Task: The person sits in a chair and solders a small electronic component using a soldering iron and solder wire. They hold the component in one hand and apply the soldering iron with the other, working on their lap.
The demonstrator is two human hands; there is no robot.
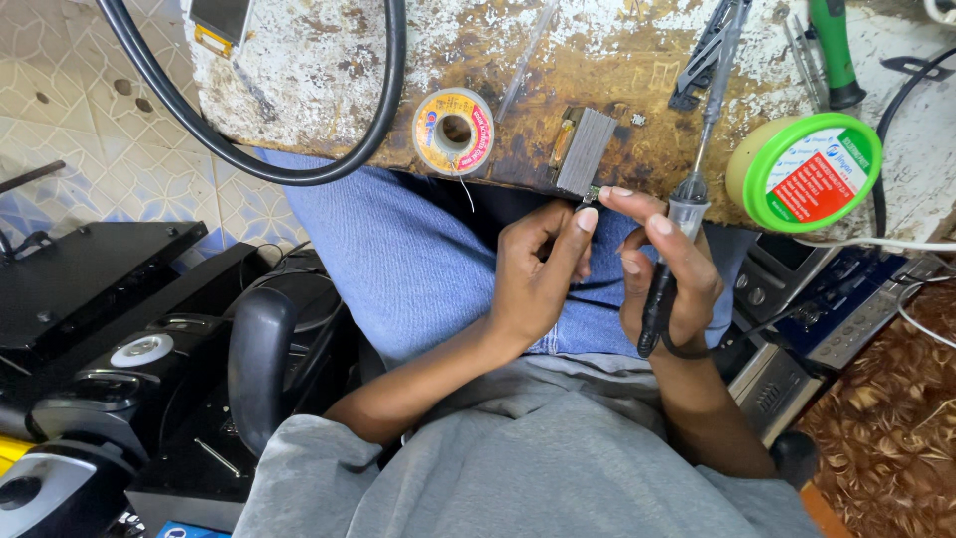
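tiny part (pixel 591 194) pinched between fingers too small to identify, green-handled tool (pixel 835 50) cut off at top edge

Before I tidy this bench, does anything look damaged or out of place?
Yes. The workbench top is badly worn, its white paint flaked away to scorched brown wood. A small ribbed metal block overhangs its front edge, just above the left hand. The right hand holds a soldering iron.

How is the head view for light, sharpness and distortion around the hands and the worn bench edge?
Head view: even, soft daylight with no hard shadows; left hand and right hand, gripping the black-handled soldering iron, are sharp; faint glare on the round green-rimmed tub; the black cable and chipped white wooden bench bow slightly toward the edges, suggesting a wide lens.
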